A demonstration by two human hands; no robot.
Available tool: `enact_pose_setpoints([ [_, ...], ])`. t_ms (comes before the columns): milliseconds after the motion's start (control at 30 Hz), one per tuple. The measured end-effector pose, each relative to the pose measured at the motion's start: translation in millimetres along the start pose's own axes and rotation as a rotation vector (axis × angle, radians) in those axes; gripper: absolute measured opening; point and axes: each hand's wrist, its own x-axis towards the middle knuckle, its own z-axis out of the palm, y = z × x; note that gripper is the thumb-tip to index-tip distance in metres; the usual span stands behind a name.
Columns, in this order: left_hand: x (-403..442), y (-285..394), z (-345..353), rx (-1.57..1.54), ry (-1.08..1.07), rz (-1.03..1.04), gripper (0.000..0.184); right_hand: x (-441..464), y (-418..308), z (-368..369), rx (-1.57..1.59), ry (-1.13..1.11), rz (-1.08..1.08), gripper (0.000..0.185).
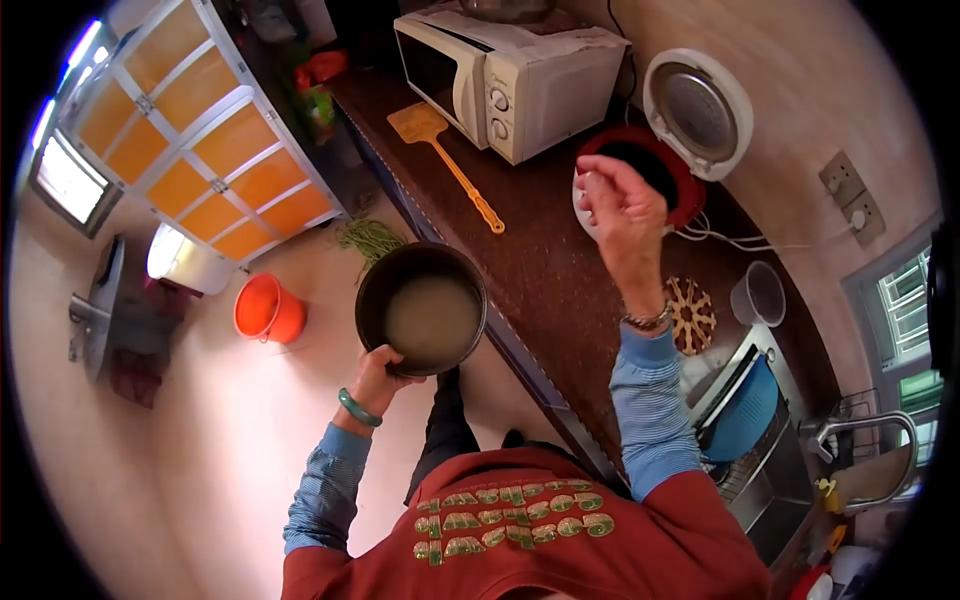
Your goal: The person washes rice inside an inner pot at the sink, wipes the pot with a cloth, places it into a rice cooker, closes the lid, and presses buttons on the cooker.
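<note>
My left hand (376, 381) grips the near rim of a dark rice cooker inner pot (467, 335), held over the floor beside the counter. Cloudy whitish water (432, 312) fills its bottom; whether rice lies under it I cannot tell. Raised over the counter, my right hand (628, 205) is loosely bent with its fingers partly apart, and I see nothing in it. Just beyond that hand stands a red and white rice cooker (688, 192), its lid (698, 112) up and its inside dark. The hand covers part of the cooker.
A white microwave (550, 95) and an orange fly swatter (455, 170) are on the brown counter (540, 280). Nearer lie a wooden trivet (690, 315), a clear plastic cup (758, 295) and a sink (775, 510). An orange bucket (270, 308) and green stalks (370, 240) are at left.
</note>
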Motion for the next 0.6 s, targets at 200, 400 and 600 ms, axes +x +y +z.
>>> enact_pose_setpoints([
  [200,74.3,60.2,-22.9,-0.021,-0.072,-0.003,0.039,80.3,31.5,49.2,-0.174,-0.024,-0.053,0.014],
  [400,135.5,98.1,-68.5,0.16,0.004,0.197,0.043,121.0,114.5,122.9,-0.349,-0.248,0.092,0.015],
  [600,172.8,145.7,-94.2,-0.116,0.1,0.023,0.031,112.3,162.3,164.6,-0.599,-0.568,0.081,0.015],
])
